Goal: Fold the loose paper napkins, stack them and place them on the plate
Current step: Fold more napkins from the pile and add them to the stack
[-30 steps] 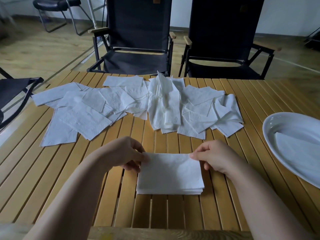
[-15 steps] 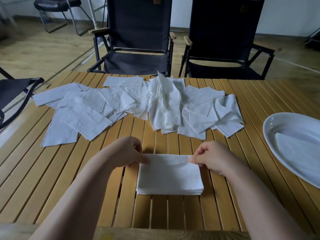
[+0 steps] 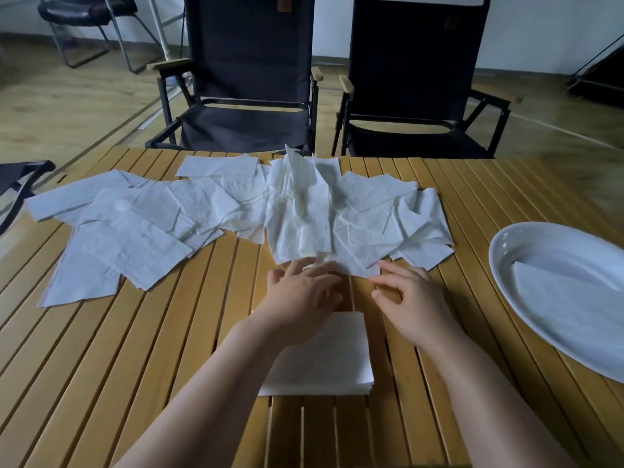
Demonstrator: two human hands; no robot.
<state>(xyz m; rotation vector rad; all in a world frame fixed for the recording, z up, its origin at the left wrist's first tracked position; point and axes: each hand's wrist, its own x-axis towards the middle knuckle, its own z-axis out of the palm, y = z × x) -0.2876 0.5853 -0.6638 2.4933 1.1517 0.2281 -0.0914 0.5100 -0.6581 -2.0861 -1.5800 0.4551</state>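
paper napkins (image 3: pixel 304 214), white and loose, lie in an overlapping heap across the far half of a slatted wooden table (image 3: pixel 135 366). some lie flat, some are crumpled and stand up in the middle. a folded stack (image 3: pixel 331 363) of them sits at the near edge, partly under the person's left forearm. a white oval plate (image 3: pixel 503 241) at the right holds one folded napkin (image 3: pixel 567 298).

the left hand (image 3: pixel 300 295) and right hand (image 3: pixel 408 298) both reach to the near edge of the heap, fingers spread and nearly straight, holding nothing. the fingertips look to be at or on the nearest sheet, though blur hides the exact contact.

these sheets are likely very light, limp and easy to tear or crease. they probably cling to their neighbours, so a gentle pinch at one free corner or edge should lift a single sheet cleanly. the gaps between the slats could catch a corner.

beyond the table stand two dark folding chairs (image 3: pixel 250 79), on a pale wood floor (image 3: pixel 67 106).
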